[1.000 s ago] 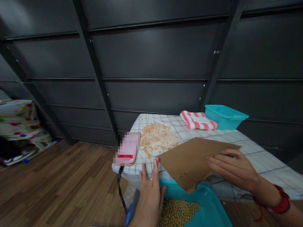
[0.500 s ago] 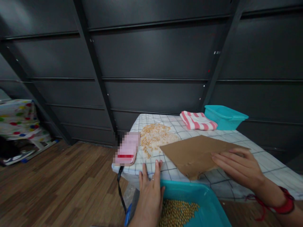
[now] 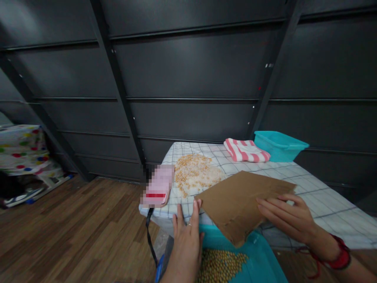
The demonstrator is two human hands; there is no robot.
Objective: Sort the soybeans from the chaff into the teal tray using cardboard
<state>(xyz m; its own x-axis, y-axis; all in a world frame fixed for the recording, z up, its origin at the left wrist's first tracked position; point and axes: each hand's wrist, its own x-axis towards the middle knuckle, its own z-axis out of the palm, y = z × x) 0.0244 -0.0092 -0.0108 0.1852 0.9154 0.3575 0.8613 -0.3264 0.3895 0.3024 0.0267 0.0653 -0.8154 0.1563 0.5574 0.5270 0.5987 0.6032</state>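
My right hand (image 3: 287,215) grips a flat piece of brown cardboard (image 3: 238,200) by its right side, holding it tilted over the table edge and the far rim of a teal basin. In that teal basin (image 3: 259,255) lies a heap of soybeans (image 3: 220,265). My left hand (image 3: 185,239) rests palm down at the basin's left side, fingers stretched toward the table edge; nothing is in it. Beyond the fingertips, yellow beans mixed with white grains (image 3: 196,173) are spread on the checked tablecloth (image 3: 312,196). The cardboard's left corner is close to my left fingertips.
A phone in a pink case (image 3: 159,184) lies at the table's left corner, its black strap (image 3: 149,232) hanging down. A folded red-and-white striped towel (image 3: 246,150) and a second teal basin (image 3: 279,146) stand at the back right. A dark panel wall (image 3: 191,70) rises behind.
My right hand has moved the cardboard left and toward me, so its lower corner now overhangs the near basin. My left hand has barely moved.
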